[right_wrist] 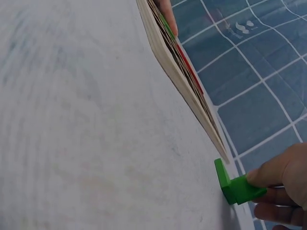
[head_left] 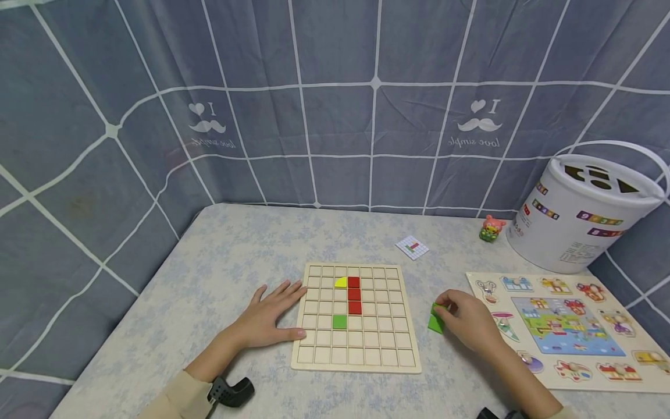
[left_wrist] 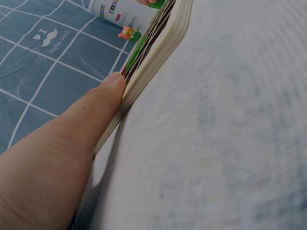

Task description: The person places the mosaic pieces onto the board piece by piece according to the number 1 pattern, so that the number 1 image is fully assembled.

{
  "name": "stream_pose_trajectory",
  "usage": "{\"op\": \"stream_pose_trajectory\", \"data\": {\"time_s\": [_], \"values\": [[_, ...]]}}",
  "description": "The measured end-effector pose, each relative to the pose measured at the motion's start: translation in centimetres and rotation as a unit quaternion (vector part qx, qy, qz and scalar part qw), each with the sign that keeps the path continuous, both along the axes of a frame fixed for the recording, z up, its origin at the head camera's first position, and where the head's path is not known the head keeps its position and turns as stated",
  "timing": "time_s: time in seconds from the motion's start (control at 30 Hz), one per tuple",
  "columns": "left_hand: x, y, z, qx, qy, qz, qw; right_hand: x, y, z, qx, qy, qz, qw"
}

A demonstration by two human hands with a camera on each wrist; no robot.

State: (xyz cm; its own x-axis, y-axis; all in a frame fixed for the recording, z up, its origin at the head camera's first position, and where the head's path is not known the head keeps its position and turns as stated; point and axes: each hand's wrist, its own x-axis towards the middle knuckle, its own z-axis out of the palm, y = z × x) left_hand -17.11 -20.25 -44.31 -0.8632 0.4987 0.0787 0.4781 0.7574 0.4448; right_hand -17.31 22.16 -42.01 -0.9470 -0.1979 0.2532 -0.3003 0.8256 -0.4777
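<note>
From the head view, we are steadying the grid board (head_left: 356,317) with our flat, open left hand (head_left: 272,317) while our right hand (head_left: 468,323) is pinching a green piece (head_left: 435,319) on the table beside it. In the left wrist view, our thumb (left_wrist: 103,103) is pressing the board's edge (left_wrist: 158,52); we should be keeping that firm. In the right wrist view, our fingers (right_wrist: 276,175) are gripping the piece (right_wrist: 235,184) low; lifting it level should help it seat.

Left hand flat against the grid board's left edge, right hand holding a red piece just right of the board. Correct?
Not quite: the piece the right hand holds is green, not red, as the head and right wrist views show. The rest stands: the left hand lies flat against the left edge of the grid board.
</note>
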Motion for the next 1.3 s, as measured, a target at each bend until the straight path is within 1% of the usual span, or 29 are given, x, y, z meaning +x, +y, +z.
{"op": "stream_pose_trajectory", "data": {"time_s": [0.13,0.27,0.53,0.67,0.83,1.3], "values": [[0.0,0.0,0.0,0.002,0.002,-0.002,1.0000,0.1,-0.2,0.2,0.003,0.018,0.007,1.000],[-0.1,-0.1,0.0,0.001,0.002,-0.004,1.0000,0.3,-0.6,0.4,-0.006,0.022,0.011,1.000],[-0.2,-0.1,-0.2,0.003,0.008,-0.005,1.0000,0.6,-1.6,0.5,-0.026,0.013,0.029,0.999],[-0.2,-0.1,-0.3,0.006,0.007,-0.003,0.9999,0.7,-2.1,0.4,-0.034,0.007,0.045,0.998],[-0.2,-0.1,-0.2,0.003,0.000,-0.002,1.0000,0.7,-2.8,0.3,-0.043,0.012,0.069,0.997],[0.0,-0.1,-0.1,0.001,0.002,-0.005,1.0000,0.4,-5.4,0.9,-0.059,-0.006,0.098,0.993]]}}
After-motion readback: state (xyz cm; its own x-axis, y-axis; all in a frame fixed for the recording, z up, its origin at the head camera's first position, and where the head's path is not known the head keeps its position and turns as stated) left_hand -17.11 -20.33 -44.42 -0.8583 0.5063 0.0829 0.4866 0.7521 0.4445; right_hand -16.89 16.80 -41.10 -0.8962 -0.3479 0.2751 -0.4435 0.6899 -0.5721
